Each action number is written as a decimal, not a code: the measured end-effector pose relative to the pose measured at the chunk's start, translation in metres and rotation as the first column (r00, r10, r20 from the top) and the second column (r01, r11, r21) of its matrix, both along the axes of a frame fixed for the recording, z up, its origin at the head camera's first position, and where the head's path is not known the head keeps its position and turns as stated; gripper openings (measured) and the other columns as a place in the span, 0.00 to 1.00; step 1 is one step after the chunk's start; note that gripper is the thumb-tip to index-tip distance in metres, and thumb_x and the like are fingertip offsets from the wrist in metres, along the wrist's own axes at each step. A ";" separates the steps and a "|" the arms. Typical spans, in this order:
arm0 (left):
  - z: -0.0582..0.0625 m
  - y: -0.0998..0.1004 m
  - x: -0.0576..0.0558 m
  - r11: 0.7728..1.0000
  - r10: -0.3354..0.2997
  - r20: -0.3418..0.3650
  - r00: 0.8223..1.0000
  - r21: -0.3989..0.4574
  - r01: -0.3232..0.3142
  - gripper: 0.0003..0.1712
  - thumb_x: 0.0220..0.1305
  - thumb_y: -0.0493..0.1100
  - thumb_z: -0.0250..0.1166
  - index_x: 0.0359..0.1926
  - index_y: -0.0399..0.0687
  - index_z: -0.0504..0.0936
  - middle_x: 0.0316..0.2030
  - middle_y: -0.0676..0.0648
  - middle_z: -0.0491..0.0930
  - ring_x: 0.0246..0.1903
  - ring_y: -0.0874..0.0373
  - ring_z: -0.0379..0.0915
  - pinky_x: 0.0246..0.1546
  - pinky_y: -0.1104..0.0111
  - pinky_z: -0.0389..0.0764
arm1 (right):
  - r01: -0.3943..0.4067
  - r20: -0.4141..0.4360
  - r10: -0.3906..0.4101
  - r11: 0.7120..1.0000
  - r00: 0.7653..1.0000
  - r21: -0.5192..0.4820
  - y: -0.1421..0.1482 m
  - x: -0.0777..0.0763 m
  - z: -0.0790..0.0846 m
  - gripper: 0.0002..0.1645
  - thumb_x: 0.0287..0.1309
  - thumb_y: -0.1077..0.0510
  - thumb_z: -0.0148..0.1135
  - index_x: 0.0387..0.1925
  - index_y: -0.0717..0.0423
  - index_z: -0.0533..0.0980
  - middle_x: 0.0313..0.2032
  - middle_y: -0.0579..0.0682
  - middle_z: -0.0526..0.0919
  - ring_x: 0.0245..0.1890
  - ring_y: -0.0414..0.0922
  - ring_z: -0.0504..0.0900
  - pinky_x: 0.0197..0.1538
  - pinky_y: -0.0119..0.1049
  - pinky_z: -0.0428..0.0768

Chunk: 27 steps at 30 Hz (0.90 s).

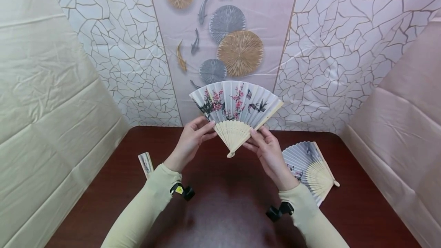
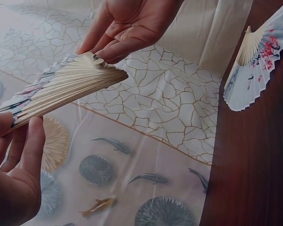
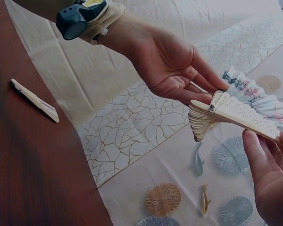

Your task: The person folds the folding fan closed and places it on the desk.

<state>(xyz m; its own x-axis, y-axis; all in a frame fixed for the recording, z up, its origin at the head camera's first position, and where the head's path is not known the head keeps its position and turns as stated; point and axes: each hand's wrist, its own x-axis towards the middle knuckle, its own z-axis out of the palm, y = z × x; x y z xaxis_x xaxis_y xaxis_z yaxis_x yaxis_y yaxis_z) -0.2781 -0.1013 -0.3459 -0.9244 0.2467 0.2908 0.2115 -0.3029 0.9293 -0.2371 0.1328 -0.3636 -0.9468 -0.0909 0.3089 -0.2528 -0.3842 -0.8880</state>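
Both hands hold up a spread folding fan (image 1: pixel 237 104), its white leaf painted with pink blossoms and dark birds over pale pierced ribs. At the fan's left edge, my left hand (image 1: pixel 193 141) pinches the outer rib between thumb and fingers. The right hand (image 1: pixel 270 154) grips the opposite edge, thumb in front and fingers behind. In the head view the pivot end points down between the hands, above the table. Seen from the right wrist, the pleated ribs fan out below a metal pivot pin (image 3: pixel 212 108).
A second spread fan (image 1: pixel 318 175), grey with pale ribs, lies on the dark red table (image 1: pixel 220 209) by the right forearm. A folded fan (image 1: pixel 146 165) lies left of the left wrist. Patterned cloth (image 1: pixel 313 68) hangs behind, with plain cloth at both sides.
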 end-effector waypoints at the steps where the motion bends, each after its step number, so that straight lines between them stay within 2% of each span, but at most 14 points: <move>1: 0.000 0.000 0.000 1.000 0.002 0.000 1.000 -0.003 -0.002 0.18 0.74 0.38 0.61 0.59 0.31 0.76 0.46 0.44 0.82 0.43 0.53 0.82 0.58 0.47 0.78 | 0.001 0.004 -0.001 1.000 1.000 0.006 0.000 0.000 0.000 0.20 0.77 0.59 0.51 0.63 0.66 0.67 0.49 0.48 0.85 0.47 0.44 0.86 0.52 0.41 0.86; 5: -0.001 0.001 -0.001 1.000 0.002 -0.003 1.000 -0.015 -0.002 0.19 0.73 0.39 0.62 0.59 0.32 0.77 0.46 0.44 0.82 0.45 0.54 0.81 0.55 0.52 0.82 | 0.007 0.010 -0.007 1.000 1.000 0.023 0.001 0.000 -0.001 0.20 0.76 0.59 0.52 0.62 0.66 0.68 0.49 0.49 0.84 0.48 0.44 0.86 0.52 0.41 0.86; 13: -0.003 0.001 -0.001 0.999 0.000 0.007 1.000 -0.038 0.000 0.18 0.73 0.40 0.63 0.57 0.32 0.78 0.44 0.44 0.82 0.42 0.53 0.83 0.52 0.57 0.84 | -0.007 0.015 0.006 0.999 1.000 0.035 0.001 -0.001 -0.001 0.21 0.76 0.59 0.53 0.63 0.68 0.67 0.46 0.47 0.87 0.46 0.45 0.86 0.51 0.42 0.86; 21: -0.006 0.002 -0.003 0.999 -0.015 0.005 1.000 -0.033 0.015 0.18 0.73 0.39 0.62 0.57 0.31 0.77 0.45 0.45 0.82 0.44 0.54 0.81 0.52 0.57 0.85 | -0.014 0.026 0.013 0.999 1.000 0.053 0.000 -0.001 -0.002 0.22 0.76 0.59 0.53 0.63 0.68 0.67 0.46 0.47 0.86 0.45 0.44 0.86 0.51 0.42 0.86; 27: -0.007 0.002 -0.004 0.999 -0.017 0.017 1.000 -0.040 0.017 0.18 0.73 0.38 0.62 0.58 0.31 0.77 0.46 0.44 0.82 0.43 0.54 0.82 0.56 0.50 0.81 | -0.006 0.038 0.004 0.998 0.999 0.057 0.000 -0.002 -0.005 0.23 0.76 0.58 0.52 0.65 0.68 0.67 0.47 0.47 0.85 0.46 0.43 0.86 0.51 0.40 0.86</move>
<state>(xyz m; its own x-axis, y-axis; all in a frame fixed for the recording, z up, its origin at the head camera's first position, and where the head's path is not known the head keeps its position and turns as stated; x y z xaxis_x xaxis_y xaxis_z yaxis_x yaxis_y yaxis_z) -0.2818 -0.0995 -0.3532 -0.9246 0.2738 0.2650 0.1912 -0.2683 0.9442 -0.2388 0.1329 -0.3681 -0.9571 -0.1122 0.2672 -0.2170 -0.3338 -0.9173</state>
